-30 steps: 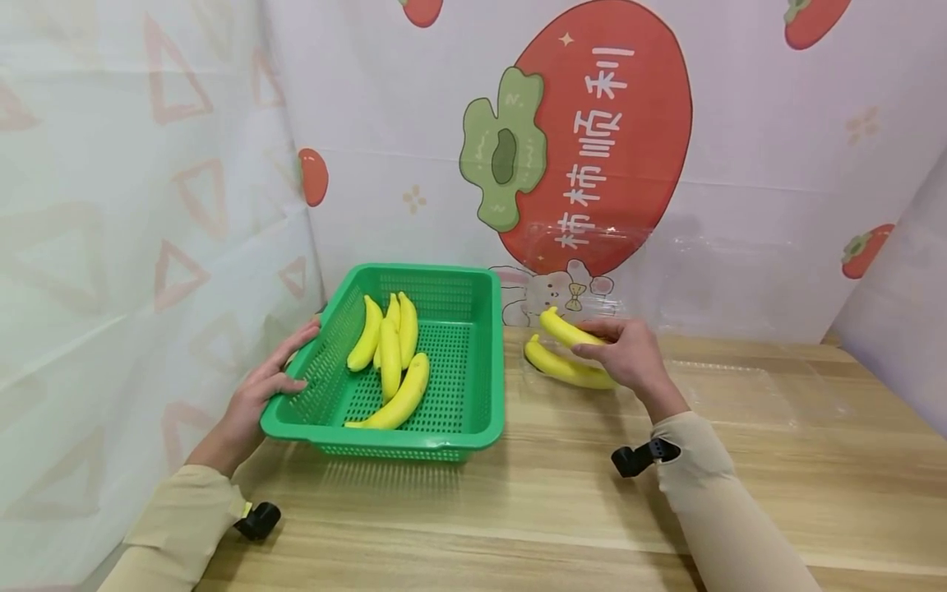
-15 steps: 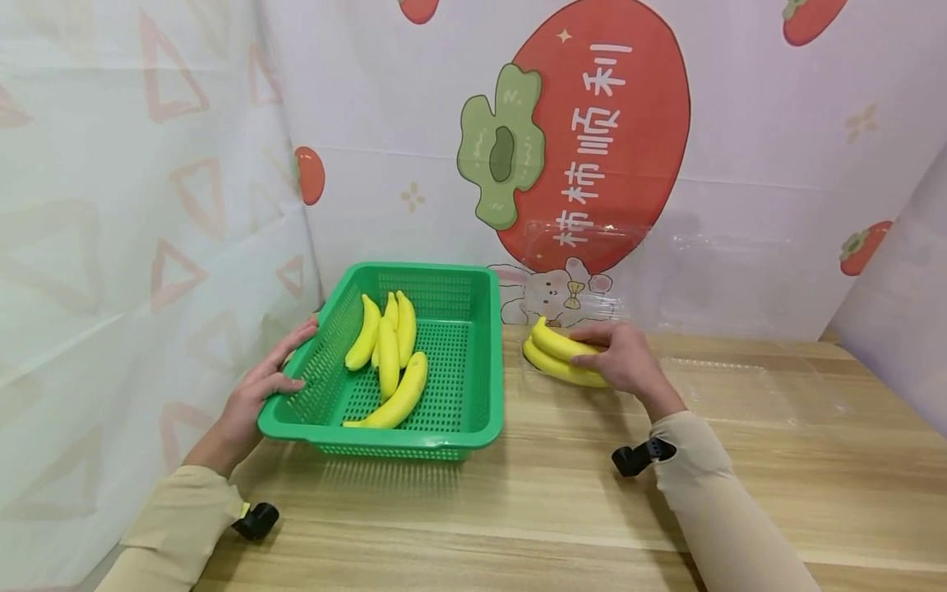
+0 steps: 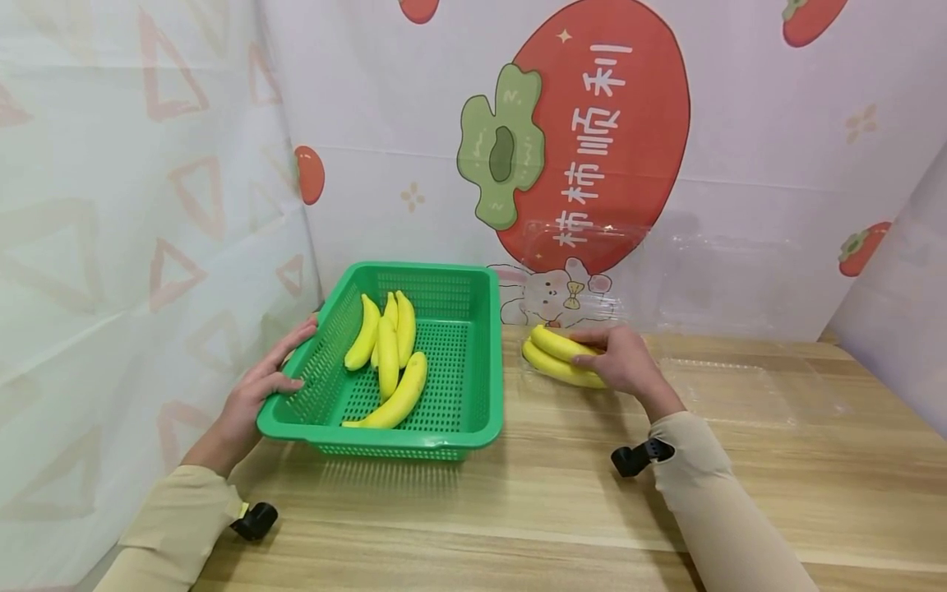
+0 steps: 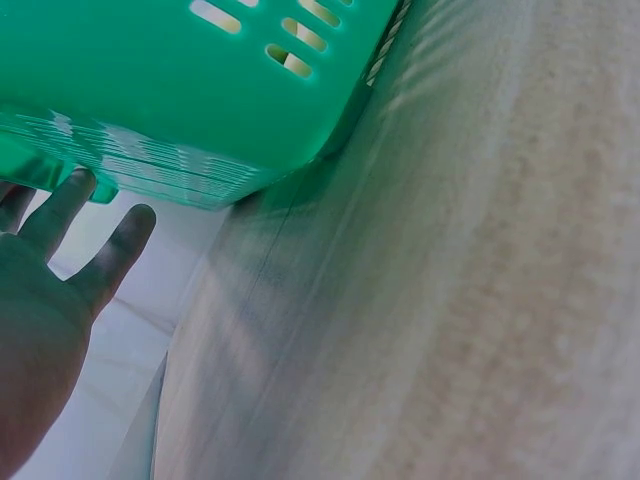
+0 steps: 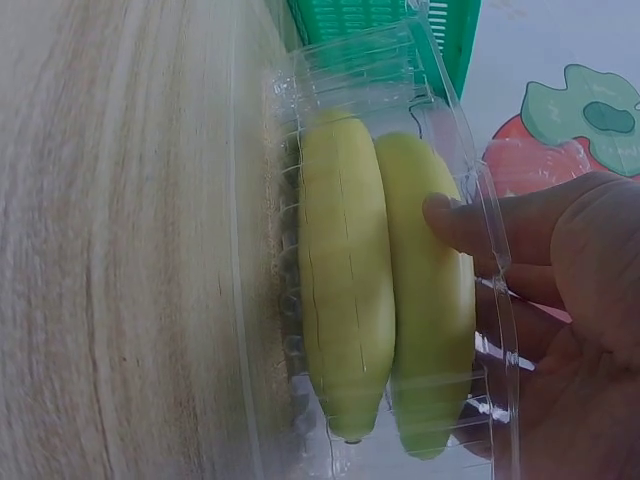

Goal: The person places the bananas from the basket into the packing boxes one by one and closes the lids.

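Observation:
My left hand [image 3: 255, 399] grips the left rim of a green basket [image 3: 489, 353], thumb over the rim, with fingers on the outer side. Several yellow bananas [image 3: 388, 358] lie inside the basket. On the right, my right hand [image 3: 625, 359] holds a banana [image 3: 558, 344] between thumb and fingers. It lies against another banana [image 3: 555, 368], both inside a clear plastic clamshell box [image 5: 350, 65]. In the right wrist view the thumb [image 5: 460, 222] presses on the held banana, while the other fingertips are partly hidden behind it.
A second clear clamshell [image 3: 728, 390] stands with its lid up at the right of the wooden table [image 3: 518, 518]. Printed cloth [image 3: 414, 107] hangs behind, and another cloth [image 3: 133, 271] closes the left side.
My right hand has lowered the banana into the clear box, down against the other banana. The left hand stays on the basket.

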The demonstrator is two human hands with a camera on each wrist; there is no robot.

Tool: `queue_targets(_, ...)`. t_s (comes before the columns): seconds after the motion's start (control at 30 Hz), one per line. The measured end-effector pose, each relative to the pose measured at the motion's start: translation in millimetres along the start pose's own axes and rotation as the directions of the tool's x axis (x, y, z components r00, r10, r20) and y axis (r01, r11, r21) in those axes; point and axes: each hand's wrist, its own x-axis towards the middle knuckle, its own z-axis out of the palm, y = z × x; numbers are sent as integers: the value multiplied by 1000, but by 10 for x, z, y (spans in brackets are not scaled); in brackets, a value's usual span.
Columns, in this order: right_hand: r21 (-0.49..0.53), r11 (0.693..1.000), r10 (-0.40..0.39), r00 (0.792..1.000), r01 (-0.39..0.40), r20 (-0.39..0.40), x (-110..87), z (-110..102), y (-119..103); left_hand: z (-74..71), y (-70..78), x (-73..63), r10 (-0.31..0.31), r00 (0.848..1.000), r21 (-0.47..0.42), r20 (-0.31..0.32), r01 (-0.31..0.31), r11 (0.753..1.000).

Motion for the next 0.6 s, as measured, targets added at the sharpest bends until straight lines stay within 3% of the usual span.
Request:
queue_targets(0.3,16,1000,7,1000,-7,-12,-8,-4,-3,-3,5,-7,10,1000,2,7,-10,1000)
queue_targets(0.6,74,995,73,997,-70,-31,-45,-52,-44,3,11,-3,1,1000,11,0,-1,1000)
